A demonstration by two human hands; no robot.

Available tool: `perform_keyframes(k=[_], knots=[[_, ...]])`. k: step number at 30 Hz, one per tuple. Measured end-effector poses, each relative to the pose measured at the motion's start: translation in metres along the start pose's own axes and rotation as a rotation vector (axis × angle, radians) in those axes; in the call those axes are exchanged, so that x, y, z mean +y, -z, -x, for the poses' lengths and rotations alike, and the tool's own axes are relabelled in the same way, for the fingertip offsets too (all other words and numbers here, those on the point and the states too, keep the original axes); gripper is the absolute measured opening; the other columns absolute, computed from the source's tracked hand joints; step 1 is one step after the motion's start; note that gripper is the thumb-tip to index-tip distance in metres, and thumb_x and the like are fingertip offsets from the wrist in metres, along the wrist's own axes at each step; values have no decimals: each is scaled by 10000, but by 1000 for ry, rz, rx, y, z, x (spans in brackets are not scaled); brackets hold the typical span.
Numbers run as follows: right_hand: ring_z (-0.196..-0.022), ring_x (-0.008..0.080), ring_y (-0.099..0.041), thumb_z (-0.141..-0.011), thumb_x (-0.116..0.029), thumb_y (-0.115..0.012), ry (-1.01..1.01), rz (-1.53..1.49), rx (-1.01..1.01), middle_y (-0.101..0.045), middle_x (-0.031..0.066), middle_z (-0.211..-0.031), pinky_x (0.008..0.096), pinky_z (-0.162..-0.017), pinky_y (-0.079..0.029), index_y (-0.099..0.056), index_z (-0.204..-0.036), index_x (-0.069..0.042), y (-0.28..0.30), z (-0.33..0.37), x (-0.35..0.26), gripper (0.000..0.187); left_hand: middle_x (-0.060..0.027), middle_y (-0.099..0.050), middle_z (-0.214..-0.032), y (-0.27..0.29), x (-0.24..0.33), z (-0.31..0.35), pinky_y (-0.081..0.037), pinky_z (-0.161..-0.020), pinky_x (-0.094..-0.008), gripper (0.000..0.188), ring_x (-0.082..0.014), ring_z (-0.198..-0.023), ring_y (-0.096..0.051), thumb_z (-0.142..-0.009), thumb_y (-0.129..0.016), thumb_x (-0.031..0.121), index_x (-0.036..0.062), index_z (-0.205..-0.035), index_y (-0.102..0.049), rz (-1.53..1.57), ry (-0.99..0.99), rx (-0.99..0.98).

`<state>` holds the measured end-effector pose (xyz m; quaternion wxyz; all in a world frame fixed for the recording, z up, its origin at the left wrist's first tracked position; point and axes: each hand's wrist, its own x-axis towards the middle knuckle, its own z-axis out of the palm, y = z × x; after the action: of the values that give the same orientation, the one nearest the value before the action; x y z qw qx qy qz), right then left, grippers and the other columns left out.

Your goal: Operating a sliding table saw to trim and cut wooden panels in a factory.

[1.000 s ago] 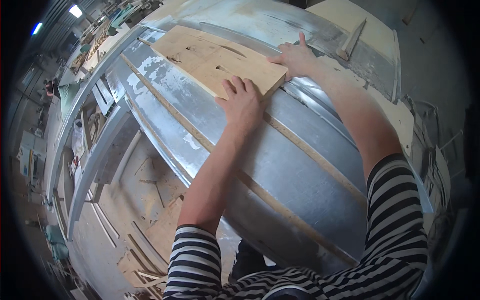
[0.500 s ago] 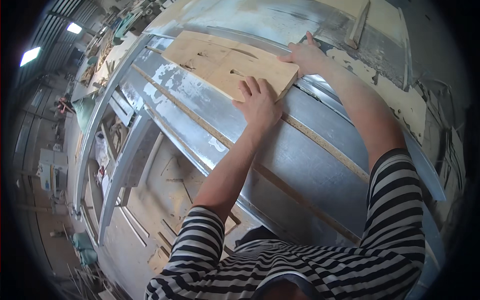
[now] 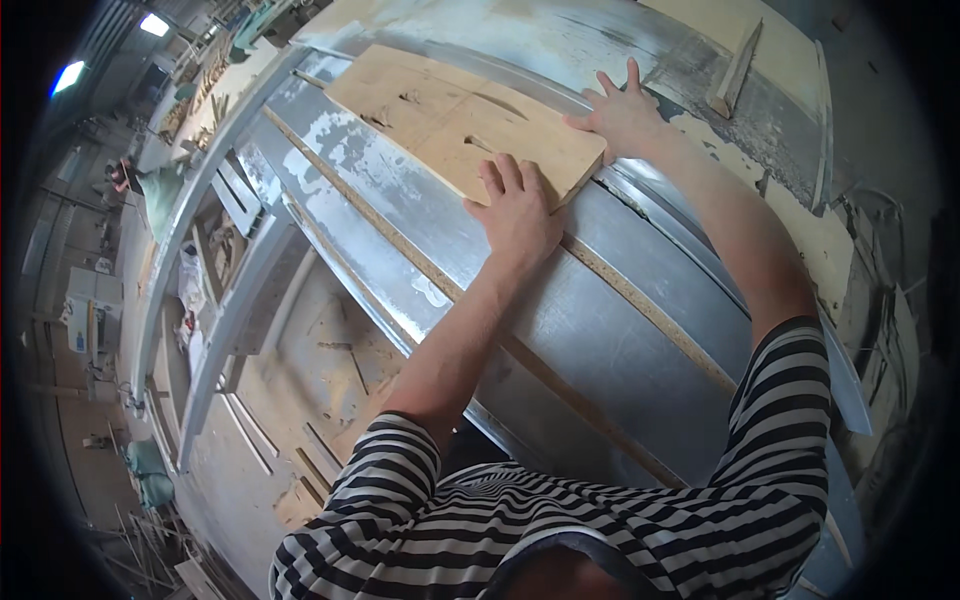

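Observation:
A pale wooden board point(image 3: 440, 110) with several dark knots and cracks lies slantwise on a grey metal table with wooden strips. My left hand point(image 3: 520, 205) rests at its near edge, fingers laid over the top face and a little apart, the thumb by the edge. Beyond the board's right end is my right hand point(image 3: 630, 120), its fingers spread wide. The right thumb reaches to the board's corner; whether it touches is hard to tell. The underside of both palms is hidden.
Narrow wooden strips point(image 3: 640, 310) run along the metal table point(image 3: 590, 370). A long metal rail point(image 3: 690, 240) passes behind the board. At the far right, a wooden stick point(image 3: 740, 70) lies on a worn surface. Wood offcuts point(image 3: 320, 450) litter the floor at the lower left.
My right hand's fingers have spread apart and lifted upward, away from the board's right end. My left hand stays on the board, which looks almost unmoved. The whole view has shifted slightly.

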<state>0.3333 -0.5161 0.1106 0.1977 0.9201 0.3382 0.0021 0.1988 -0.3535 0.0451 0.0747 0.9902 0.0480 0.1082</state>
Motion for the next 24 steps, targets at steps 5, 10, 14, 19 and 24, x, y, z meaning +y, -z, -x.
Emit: perform_keyframes(k=[5, 10, 14, 19, 24], knots=[[-1444, 416, -278, -647, -398, -848, -25, -2, -37, -444, 133, -1479, 794, -1079, -79, -506, -1400, -441, 5, -17, -5, 828, -166, -339, -1492, -1, -12, -11, -350, -943, -726, 777, -406, -1416, -273, -721, -811, 357, 75, -1353, -458, 33, 10, 6], [-1452, 426, -260, -633, -413, -853, -13, -7, -46, -423, 149, -1495, 800, -1073, -56, -502, -1403, -443, 8, -32, -7, 847, -151, -347, -1489, 2, -24, -21, -357, -937, -721, 771, -397, -1414, -282, -714, -816, 360, 74, -1342, -472, 39, 11, 10], [-1457, 428, -248, -617, -417, -858, -23, 16, -18, -399, 153, -1517, 804, -1070, -41, -504, -1402, -444, 12, -43, -10, 861, -140, -351, -1488, 2, -33, -31, -361, -935, -718, 774, -394, -1414, -284, -711, -819, 361, 77, -1344, -476, 26, 16, -15], [-1459, 430, -241, -627, -425, -851, -20, 39, -1, -376, 148, -1537, 800, -1072, -32, -504, -1402, -449, 16, -56, -14, 849, -138, -352, -1489, 1, -45, -41, -374, -925, -709, 768, -390, -1411, -293, -715, -817, 367, 81, -1342, -478, 20, 15, -1], [-1469, 418, -215, -633, -432, -851, -5, 70, 28, -379, 118, -1542, 797, -1074, -35, -507, -1399, -454, 20, -69, -17, 840, -133, -365, -1483, 1, -58, -52, -373, -929, -699, 750, -383, -1409, -300, -722, -807, 363, 86, -1340, -484, 9, 20, 4]])
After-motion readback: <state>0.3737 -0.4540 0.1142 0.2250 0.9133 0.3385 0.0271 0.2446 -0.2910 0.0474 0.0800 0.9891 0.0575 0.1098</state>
